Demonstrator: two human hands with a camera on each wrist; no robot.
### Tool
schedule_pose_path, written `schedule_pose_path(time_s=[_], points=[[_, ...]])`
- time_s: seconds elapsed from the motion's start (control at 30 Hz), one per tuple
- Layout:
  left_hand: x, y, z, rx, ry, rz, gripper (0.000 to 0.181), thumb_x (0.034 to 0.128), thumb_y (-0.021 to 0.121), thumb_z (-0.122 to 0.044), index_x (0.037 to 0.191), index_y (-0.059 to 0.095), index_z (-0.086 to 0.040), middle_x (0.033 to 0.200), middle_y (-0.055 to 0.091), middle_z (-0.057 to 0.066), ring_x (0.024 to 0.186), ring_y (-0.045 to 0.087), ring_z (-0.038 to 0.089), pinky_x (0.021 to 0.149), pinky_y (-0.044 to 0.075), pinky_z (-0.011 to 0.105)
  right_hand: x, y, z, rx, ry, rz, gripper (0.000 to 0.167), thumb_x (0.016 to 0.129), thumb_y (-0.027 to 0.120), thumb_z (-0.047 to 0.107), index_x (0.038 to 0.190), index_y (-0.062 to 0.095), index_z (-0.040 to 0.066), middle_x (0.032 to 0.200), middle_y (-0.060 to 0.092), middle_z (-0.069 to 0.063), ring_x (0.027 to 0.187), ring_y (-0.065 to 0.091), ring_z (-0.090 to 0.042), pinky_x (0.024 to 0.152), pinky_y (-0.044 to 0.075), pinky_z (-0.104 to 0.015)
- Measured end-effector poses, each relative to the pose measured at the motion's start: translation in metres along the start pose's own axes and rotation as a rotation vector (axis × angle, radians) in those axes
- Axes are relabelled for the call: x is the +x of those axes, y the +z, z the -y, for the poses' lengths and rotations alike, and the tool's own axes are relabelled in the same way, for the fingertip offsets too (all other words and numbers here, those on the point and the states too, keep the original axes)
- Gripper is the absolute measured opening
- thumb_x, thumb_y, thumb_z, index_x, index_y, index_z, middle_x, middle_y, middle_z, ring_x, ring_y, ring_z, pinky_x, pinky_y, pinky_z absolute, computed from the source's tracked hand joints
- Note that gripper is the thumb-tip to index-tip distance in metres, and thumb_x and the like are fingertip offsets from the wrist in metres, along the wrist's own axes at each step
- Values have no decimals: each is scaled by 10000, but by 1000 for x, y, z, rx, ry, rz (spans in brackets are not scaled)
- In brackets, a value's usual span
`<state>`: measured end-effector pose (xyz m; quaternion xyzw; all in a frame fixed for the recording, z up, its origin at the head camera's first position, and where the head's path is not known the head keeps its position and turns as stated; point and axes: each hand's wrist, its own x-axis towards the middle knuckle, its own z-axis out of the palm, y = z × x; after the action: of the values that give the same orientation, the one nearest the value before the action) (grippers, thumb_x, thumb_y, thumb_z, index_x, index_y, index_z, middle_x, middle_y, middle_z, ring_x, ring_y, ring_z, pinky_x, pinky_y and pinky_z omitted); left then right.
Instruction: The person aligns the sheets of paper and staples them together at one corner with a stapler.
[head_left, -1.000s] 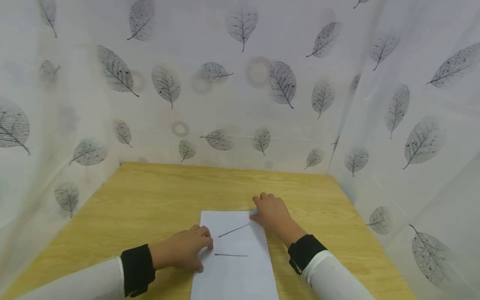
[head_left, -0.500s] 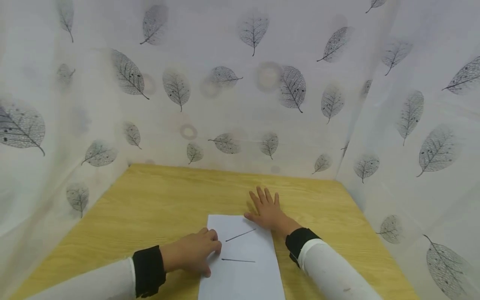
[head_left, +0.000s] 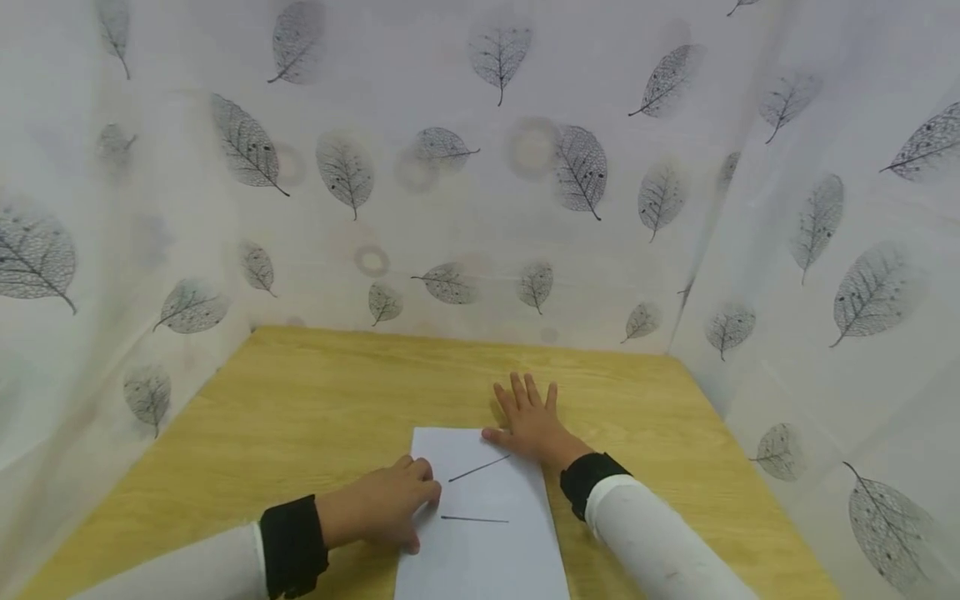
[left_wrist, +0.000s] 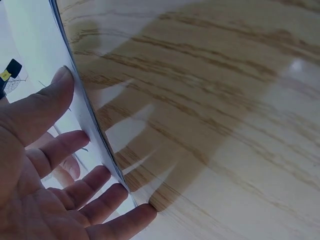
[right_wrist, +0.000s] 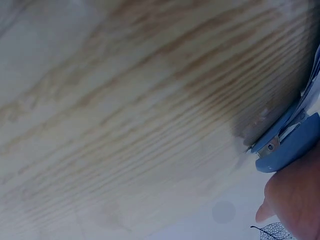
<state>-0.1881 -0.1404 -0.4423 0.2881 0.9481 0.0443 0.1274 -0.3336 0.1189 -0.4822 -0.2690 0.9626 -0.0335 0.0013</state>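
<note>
A stack of white paper (head_left: 480, 550) with two thin dark lines on it lies on the table. Along its left edge rests my left hand (head_left: 386, 504); in the left wrist view the thumb and fingertips (left_wrist: 62, 80) touch the paper's edge, spread apart. At the far right corner my right hand (head_left: 532, 429) lies with fingers stretched out and spread. The right wrist view shows a blue stapler (right_wrist: 295, 145) with the sheets reaching into it, and the right hand (right_wrist: 297, 195) presses on it from above. In the head view that hand hides the stapler.
The wood-grain table (head_left: 337, 383) extends around the paper. A pale curtain (head_left: 465, 208) printed with dark leaves hangs at the back and along both sides. Black bands (head_left: 292, 546) circle both wrists over white sleeves.
My right hand's fingers, bent at the paper's corner a second ago, are now straightened and spread. The left hand stays at the left edge; the head view has shifted slightly.
</note>
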Motion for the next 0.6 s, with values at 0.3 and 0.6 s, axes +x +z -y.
schedule_pose_path(time_s=[0.3,0.6], points=[[0,1,-1,1,-7,10,458,730,913,-385,1097,679,-242,1226,558,11,1079,516,192,884,532,379,-2,-2,5,-49,-38,-15,987,945,399,775,1654,131,142,1708,-6,-209,1561,-24,-463,1130,-118,-758],[0,-2,-4,6,0,13,465,721,919,-377,1090,680,-228,1228,564,21,1079,518,195,886,531,380,-5,1,11,-140,-19,-37,995,938,401,776,1657,112,152,1711,0,-196,1569,-37,-429,1132,-114,-759]])
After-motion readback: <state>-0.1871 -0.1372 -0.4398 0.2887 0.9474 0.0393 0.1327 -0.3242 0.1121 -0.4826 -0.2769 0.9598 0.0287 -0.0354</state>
